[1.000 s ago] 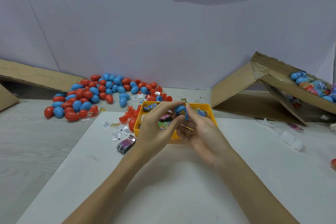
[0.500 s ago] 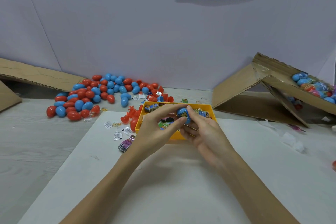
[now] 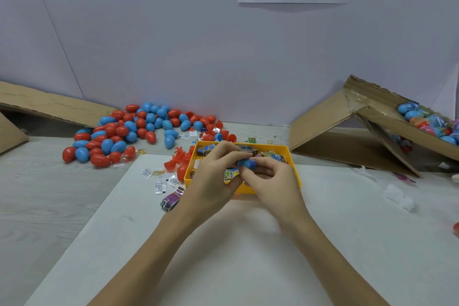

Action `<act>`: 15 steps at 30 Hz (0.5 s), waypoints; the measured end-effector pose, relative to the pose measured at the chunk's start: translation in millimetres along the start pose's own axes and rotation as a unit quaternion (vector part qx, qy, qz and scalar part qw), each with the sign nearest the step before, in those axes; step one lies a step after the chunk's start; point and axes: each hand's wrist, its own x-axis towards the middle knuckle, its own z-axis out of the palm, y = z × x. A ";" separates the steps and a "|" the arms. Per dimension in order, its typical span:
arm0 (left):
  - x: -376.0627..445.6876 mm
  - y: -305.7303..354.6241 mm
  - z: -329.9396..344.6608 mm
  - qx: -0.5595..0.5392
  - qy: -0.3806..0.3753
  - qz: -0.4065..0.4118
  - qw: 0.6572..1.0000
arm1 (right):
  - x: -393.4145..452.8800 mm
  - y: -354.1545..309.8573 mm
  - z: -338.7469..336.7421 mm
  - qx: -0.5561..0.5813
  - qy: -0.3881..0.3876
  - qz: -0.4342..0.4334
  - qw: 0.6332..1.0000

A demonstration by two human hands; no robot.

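Note:
A small blue plastic egg [image 3: 246,164] is held between both hands just above a yellow tray [image 3: 293,156]. My left hand [image 3: 213,179] curls its fingers over the egg's left end. My right hand [image 3: 272,181] pinches its right end with thumb and fingers. A printed yellow-green packet [image 3: 231,175] shows under the egg, between the hands. The tray holds several small printed packets [image 3: 274,156]; the hands hide much of its inside.
A heap of red and blue eggs [image 3: 134,129] lies at the back left. Loose packets [image 3: 164,182] and red egg halves [image 3: 177,160] sit left of the tray. A tilted cardboard box [image 3: 372,129] with filled eggs [image 3: 432,123] stands right. A flattened cardboard piece [image 3: 49,107] lies far left.
Both hands have closed in tighter round the blue egg, fingers more curled. The egg sits slightly lower over the tray.

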 end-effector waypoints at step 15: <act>-3.4 16.2 2.3 0.046 0.084 -0.034 0.995 | -5.1 -4.1 5.0 -0.062 0.072 -0.050 0.994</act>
